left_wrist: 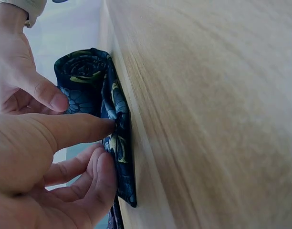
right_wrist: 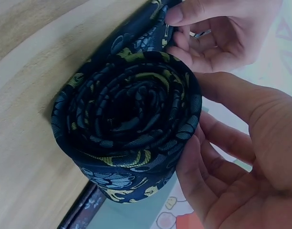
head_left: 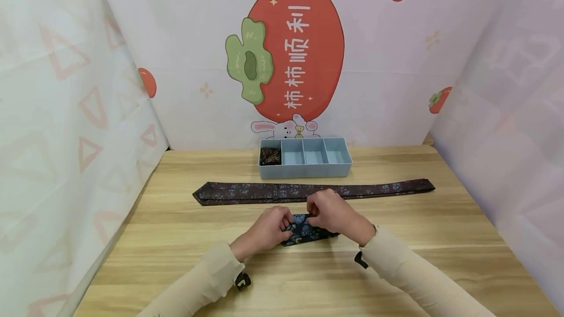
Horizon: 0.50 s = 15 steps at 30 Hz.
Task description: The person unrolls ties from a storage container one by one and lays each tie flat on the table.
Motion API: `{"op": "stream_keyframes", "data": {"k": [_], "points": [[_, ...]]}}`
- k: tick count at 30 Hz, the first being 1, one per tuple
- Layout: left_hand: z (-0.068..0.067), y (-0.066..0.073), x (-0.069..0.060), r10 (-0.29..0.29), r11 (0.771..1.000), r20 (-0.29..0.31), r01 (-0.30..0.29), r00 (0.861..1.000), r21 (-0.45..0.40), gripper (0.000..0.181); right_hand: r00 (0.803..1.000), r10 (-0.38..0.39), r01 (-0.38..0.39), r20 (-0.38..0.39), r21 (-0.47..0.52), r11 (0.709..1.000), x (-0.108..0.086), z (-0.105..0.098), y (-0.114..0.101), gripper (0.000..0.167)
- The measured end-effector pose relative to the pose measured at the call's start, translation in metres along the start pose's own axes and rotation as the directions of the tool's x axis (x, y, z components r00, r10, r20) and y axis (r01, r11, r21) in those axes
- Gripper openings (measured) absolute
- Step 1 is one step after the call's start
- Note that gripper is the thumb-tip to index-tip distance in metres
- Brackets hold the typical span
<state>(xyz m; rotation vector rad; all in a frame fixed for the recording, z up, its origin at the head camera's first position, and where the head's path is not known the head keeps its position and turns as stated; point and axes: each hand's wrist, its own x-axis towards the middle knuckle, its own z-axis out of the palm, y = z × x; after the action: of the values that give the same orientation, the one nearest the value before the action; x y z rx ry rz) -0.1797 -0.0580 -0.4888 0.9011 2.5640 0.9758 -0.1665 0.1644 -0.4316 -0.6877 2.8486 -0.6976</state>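
A dark blue floral tie (head_left: pixel 304 231) lies near the table's middle, mostly rolled, with a short flat end to the left. My left hand (head_left: pixel 269 229) pinches that flat end between thumb and fingers; the left wrist view shows the tie's pointed tip (left_wrist: pixel 127 191) beside the fingers. Around the roll (right_wrist: pixel 131 114), seen end-on as a spiral in the right wrist view, my right hand (right_wrist: pixel 241 143) curls its thumb and fingers. The roll stands on its side against the flat part. The right palm is hidden in the head view.
Behind the hands a dark brown floral tie (head_left: pixel 246 192) lies stretched across the table. Further back stands a light blue box (head_left: pixel 306 171) with several compartments; a dark rolled piece (head_left: pixel 270 156) sits in its leftmost one. Printed cloth (head_left: pixel 379 62) hangs at the back and sides.
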Motion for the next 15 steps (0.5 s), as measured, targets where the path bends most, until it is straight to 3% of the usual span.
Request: {"op": "stream_keyframes", "data": {"k": [15], "points": [[-0.003, -0.007, 0.003, -0.005, 0.998, 0.075, 0.010, 0.997, -0.065, 0.018, 0.993, 0.085, -0.089, -0.082, -0.055, 0.995, -0.016, -0.002, 0.017, 0.030]]}}
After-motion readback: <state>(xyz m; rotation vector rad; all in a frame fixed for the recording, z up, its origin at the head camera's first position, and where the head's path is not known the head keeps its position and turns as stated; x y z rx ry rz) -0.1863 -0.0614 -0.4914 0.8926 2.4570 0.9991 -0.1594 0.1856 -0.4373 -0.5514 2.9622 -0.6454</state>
